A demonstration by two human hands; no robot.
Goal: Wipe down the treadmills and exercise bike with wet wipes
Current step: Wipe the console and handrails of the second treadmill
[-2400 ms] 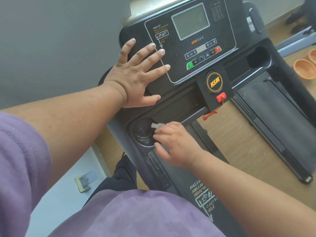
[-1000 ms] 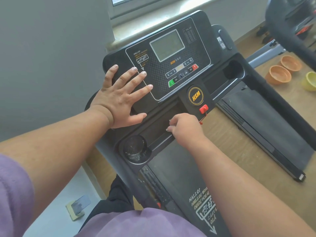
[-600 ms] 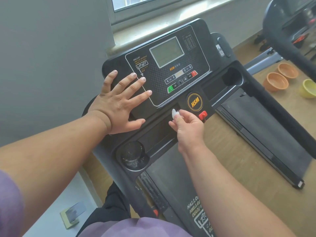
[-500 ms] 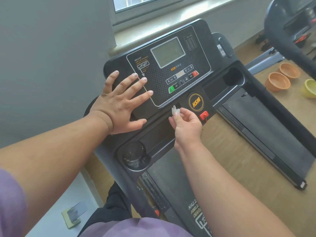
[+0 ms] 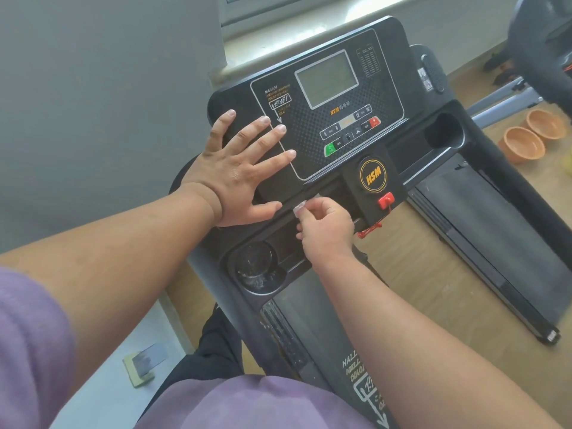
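I see my left hand [image 5: 238, 168] spread flat on the black treadmill console [image 5: 328, 97] at frame centre, while my right hand [image 5: 325, 227] pinches a small crumpled white wet wipe [image 5: 301, 207] just below it.

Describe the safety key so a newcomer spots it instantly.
Find the black treadmill console under the window. Below its round yellow HSM badge sits the safety key, right of the right hand. It is the only red clip with a red cord hanging beneath it.
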